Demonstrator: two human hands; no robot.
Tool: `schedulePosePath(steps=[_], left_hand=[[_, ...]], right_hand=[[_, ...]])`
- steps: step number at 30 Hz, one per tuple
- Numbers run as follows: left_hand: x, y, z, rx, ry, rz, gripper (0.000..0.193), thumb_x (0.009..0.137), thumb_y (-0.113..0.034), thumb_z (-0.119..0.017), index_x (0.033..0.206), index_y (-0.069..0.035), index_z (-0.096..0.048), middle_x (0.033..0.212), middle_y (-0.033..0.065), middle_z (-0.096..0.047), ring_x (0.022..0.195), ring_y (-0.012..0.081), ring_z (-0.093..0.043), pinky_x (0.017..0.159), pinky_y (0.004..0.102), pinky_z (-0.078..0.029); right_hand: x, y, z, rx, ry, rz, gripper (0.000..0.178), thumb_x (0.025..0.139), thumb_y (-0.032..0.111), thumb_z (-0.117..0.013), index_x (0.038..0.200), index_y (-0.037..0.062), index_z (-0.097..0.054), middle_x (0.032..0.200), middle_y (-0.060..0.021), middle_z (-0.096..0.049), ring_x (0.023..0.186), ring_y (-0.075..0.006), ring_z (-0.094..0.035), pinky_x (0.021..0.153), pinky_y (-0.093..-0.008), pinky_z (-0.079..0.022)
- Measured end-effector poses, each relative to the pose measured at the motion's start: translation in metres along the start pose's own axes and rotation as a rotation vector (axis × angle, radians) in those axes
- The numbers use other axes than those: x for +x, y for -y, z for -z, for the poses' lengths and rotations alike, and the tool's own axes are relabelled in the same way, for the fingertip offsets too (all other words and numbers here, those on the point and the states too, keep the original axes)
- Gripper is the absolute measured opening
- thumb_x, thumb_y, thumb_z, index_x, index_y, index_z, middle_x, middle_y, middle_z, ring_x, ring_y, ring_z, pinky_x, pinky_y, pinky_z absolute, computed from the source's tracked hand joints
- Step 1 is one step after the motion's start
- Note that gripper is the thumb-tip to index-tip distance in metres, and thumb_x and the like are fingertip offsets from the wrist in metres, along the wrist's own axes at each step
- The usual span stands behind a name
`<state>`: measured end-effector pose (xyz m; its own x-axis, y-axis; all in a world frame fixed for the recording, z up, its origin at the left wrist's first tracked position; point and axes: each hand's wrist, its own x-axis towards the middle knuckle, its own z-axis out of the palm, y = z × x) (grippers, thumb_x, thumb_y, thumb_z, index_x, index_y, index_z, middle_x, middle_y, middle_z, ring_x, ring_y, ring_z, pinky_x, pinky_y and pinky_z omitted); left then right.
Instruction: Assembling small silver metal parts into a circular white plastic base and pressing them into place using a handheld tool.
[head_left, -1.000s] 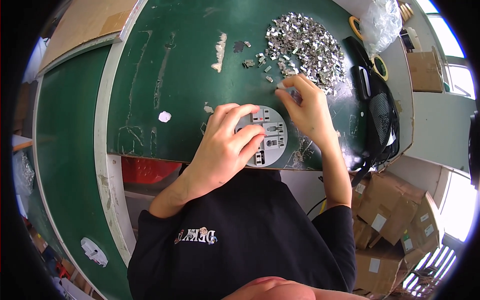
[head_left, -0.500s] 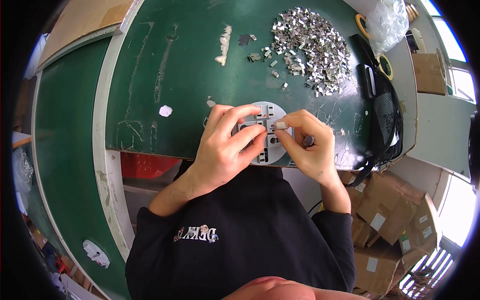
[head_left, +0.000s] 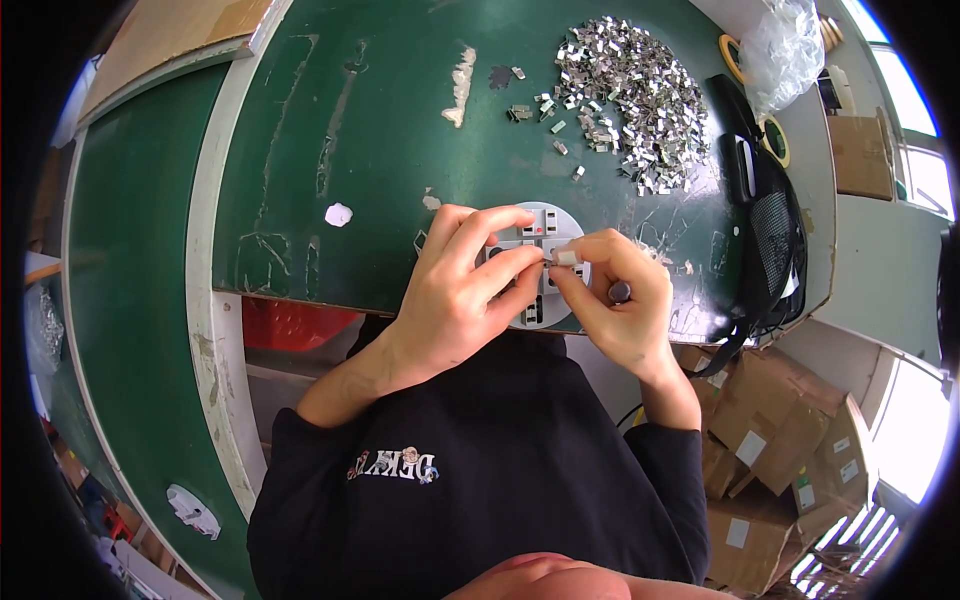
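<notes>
A round pale grey fixture [head_left: 562, 310] with raised blocks and small dark slots lies at the table's near edge, under both hands. My left hand [head_left: 455, 290] reaches over its left side, index finger and thumb pinched at its middle on something too small to make out. My right hand [head_left: 630, 310] is closed at its right side, its fingertips almost touching the left ones. A dark, round-ended tool [head_left: 620, 292] sticks out from its curled fingers. At the right index fingertip is a small white piece [head_left: 567, 258]; whether it is held or wrapped round the finger, I cannot tell.
A big heap of small shiny metal clips [head_left: 640, 110] covers the far right of the green table [head_left: 390, 150], with a few strays beside it. A black mesh bag [head_left: 770, 230], tape rolls [head_left: 775, 142] and clear plastic [head_left: 780, 60] line the right edge. Cardboard boxes [head_left: 770, 410] stand lower right.
The fingertips of both hands have come closer together over the fixture's middle. My right fingers dip slightly lower. The whole view has shifted a little.
</notes>
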<state>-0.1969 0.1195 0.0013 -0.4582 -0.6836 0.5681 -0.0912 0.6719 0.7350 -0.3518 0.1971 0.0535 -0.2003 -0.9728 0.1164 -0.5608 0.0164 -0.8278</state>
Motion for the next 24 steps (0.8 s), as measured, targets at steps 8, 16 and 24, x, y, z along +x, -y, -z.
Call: schedulePosePath(steps=[8, 16, 24], left_hand=[[-0.0027, 0.0006, 0.0011, -0.064, -0.001, 0.031, 0.022, 0.070, 0.008, -0.075, 0.089, -0.002, -0.070, 0.116, 0.0077, -0.066, 0.084, 0.0185, -0.050, 0.067, 0.0254, -0.045], [-0.0072, 0.0023, 0.0073, -0.102, 0.027, 0.074, 0.020, 0.071, 0.009, -0.074, 0.088, 0.001, -0.069, 0.115, 0.0083, -0.066, 0.084, 0.0183, -0.053, 0.068, 0.0261, -0.047], [-0.0048, -0.0004, 0.0093, -0.053, 0.060, 0.111, 0.019, 0.071, 0.010, -0.073, 0.087, 0.002, -0.068, 0.114, 0.0079, -0.066, 0.084, 0.0180, -0.054, 0.071, 0.0263, -0.048]], right_hand=[[0.0058, -0.0012, 0.0071, -0.003, 0.095, -0.048, 0.016, 0.075, -0.010, -0.068, 0.088, -0.0001, -0.068, 0.091, -0.0045, -0.068, 0.055, -0.0069, -0.042, 0.050, -0.0201, -0.031], [0.0099, -0.0014, 0.0014, -0.193, 0.132, 0.189, 0.019, 0.074, -0.010, -0.068, 0.090, -0.0010, -0.067, 0.091, -0.0074, -0.067, 0.058, -0.0150, -0.052, 0.052, -0.0261, -0.041], [0.0098, 0.0047, 0.0005, -0.334, 0.188, 0.212, 0.024, 0.071, -0.012, -0.064, 0.093, -0.0008, -0.065, 0.094, -0.0102, -0.065, 0.061, -0.0225, -0.055, 0.056, -0.0309, -0.047]])
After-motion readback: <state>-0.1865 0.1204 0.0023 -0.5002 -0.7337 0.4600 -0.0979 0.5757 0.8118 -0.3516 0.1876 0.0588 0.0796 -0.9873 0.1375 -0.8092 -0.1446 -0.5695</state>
